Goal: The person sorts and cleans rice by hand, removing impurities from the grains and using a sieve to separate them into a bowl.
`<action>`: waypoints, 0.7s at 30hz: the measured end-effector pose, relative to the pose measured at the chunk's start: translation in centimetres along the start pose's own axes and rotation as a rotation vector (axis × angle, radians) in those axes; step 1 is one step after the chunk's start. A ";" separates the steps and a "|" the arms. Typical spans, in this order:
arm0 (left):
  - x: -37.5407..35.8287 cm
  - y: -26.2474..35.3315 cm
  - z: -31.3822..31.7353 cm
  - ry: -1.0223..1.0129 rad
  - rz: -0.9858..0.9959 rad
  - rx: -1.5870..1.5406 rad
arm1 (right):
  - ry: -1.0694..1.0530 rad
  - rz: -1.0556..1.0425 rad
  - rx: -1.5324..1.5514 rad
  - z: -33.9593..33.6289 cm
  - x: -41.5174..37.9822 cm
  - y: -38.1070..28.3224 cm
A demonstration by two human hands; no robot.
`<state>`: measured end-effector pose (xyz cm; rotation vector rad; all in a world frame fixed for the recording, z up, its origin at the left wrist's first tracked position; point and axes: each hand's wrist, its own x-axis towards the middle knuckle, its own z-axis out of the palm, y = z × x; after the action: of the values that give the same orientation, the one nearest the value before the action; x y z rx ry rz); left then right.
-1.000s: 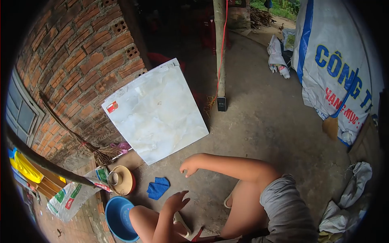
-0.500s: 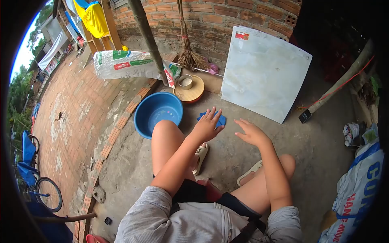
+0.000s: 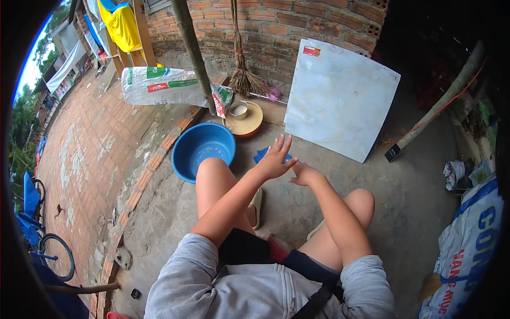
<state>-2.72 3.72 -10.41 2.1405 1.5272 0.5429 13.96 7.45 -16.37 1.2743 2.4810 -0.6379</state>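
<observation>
My left hand [image 3: 274,162] is held out over the concrete floor with its fingers spread and nothing in it. Close beside it, my right hand [image 3: 307,174] is turned inward, its fingertips right by the left hand's fingers. It too is empty, with the fingers loosely stretched. Partly hidden behind my left hand, a folded blue piece of cloth or plastic [image 3: 260,155] lies on the floor. The large blue basin [image 3: 182,165] stands to the left, past my knee.
Behind the basin a metal bowl [image 3: 238,111] rests on a round woven tray [image 3: 255,119]. A pale board [image 3: 340,101] leans by the brick wall [image 3: 287,32], near a straw broom [image 3: 244,80]. A wooden pole [image 3: 192,53] rises behind the basin. Printed sacks [image 3: 159,90] lie around.
My hands have come closer together: the right hand moved left towards the left hand, and its fingers turned inward. The view has shifted slightly.
</observation>
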 end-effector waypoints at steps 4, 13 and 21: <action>4.5 -0.1 -0.2 -0.127 0.102 0.172 | -0.020 0.090 0.028 -1.5 -1.3 0.5; 12.6 -16.8 10.9 -0.429 -0.517 0.154 | -0.043 0.278 0.071 -0.6 0.9 4.4; 15.7 -20.3 15.6 0.096 -0.743 -0.439 | -0.112 0.302 0.042 2.6 4.0 5.3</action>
<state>-4.83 22.25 -33.92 1.1241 1.8857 0.6312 16.11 11.59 -21.71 1.5426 2.1372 -0.6663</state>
